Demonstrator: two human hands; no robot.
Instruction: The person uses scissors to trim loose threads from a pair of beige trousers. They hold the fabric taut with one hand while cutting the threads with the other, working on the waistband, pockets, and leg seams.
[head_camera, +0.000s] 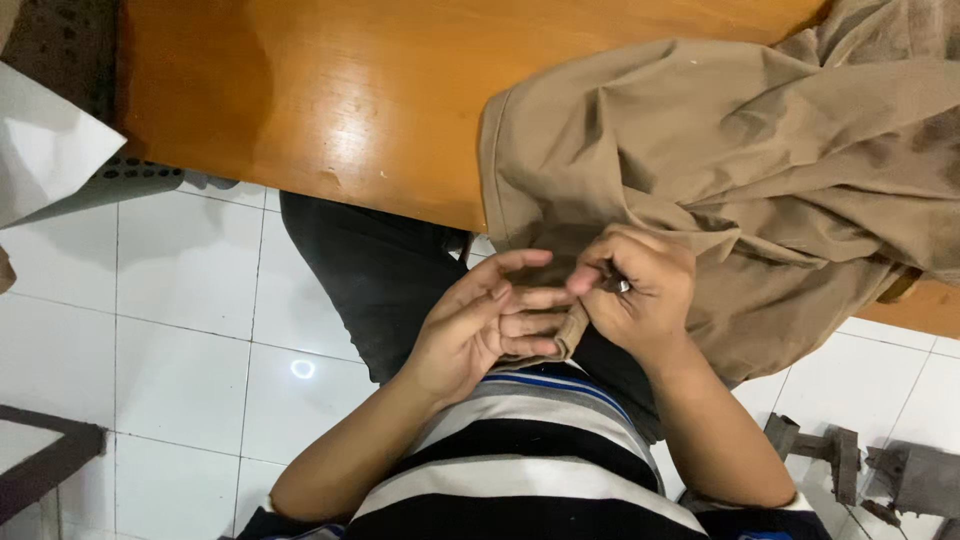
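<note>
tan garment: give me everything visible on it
The tan garment looks like woven cotton, crumpled and creased, with a stitched hem along its left edge. It lies heaped on the orange wooden table, draping over the front edge. The left hand and right hand pinch a folded strip of it at the lap.

Wooden table (330, 90), white tiled floor (190, 330)
</note>
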